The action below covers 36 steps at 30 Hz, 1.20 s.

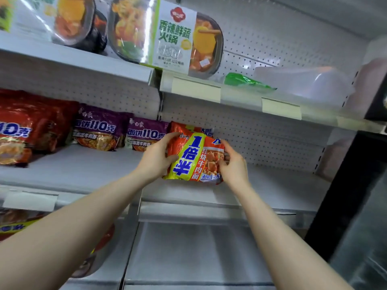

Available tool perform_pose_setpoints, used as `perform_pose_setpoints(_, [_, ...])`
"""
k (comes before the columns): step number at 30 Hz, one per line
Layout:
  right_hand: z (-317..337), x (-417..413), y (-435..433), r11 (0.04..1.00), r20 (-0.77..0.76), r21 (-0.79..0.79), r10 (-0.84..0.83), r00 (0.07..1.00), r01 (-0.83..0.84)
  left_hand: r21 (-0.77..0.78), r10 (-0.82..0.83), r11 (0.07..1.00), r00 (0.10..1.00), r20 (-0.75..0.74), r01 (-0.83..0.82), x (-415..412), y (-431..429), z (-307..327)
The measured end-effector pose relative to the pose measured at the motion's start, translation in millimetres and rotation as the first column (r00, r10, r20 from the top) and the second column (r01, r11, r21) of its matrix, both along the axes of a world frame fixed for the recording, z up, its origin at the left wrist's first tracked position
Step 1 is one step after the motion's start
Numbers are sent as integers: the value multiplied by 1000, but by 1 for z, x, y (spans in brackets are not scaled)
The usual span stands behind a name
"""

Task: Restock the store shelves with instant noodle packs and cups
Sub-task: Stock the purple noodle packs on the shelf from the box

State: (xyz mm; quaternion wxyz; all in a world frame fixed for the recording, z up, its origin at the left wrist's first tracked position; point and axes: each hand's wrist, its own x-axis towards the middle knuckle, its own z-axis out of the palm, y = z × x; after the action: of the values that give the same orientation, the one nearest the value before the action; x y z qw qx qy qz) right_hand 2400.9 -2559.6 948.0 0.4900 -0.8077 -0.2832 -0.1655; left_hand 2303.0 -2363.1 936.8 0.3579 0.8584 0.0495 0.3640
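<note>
An orange noodle pack (195, 159) with a yellow and blue band stands tilted on the middle shelf (83, 166), its lower edge near the shelf's front. My left hand (156, 156) grips its left side, thumb across the front. My right hand (231, 162) pinches its right edge. Right behind it stands another orange pack (182, 127), mostly hidden. To the left stand two purple packs (144, 135) and a red pack (23, 132).
The top shelf carries hot-pot bowls (167, 36), a green packet (245, 81) and a clear plastic box (301, 82). Price-tag holders (280, 110) line the shelf fronts. More packs and bowls sit on the lower left shelf (18, 225). A dark post (343, 185) bounds the right side.
</note>
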Motion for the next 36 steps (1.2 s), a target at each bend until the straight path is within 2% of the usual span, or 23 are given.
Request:
perform_pose_setpoints(7, [-9,39,26,991,-34,-95,93,995,-96,-17,58,998,996,-72,-59,43,14,-9])
perform_pose_setpoints(16, [-17,72,49,965,-86,-172,186,979,-198,61,166,985,976,-138,-159,85,32,-20])
perform_pose_setpoints(20, [-20,80,56,964,1,-237,124,992,-120,142,203,974,962,-181,-178,88,36,-25])
perform_pose_setpoints(23, [-27,80,55,953,137,-304,48,989,-4,242,212,957,955,-208,-160,85,33,-30])
perform_pose_setpoints(27, [-36,71,56,904,320,-423,83,944,64,449,330,858,937,-112,-249,75,24,-32])
perform_pose_setpoints(30, [-41,69,62,845,362,-529,145,921,75,516,355,812,932,-68,-271,69,18,-29])
perform_pose_setpoints(36, [-50,86,75,838,370,-537,128,920,100,523,372,821,909,-188,-227,82,18,-22])
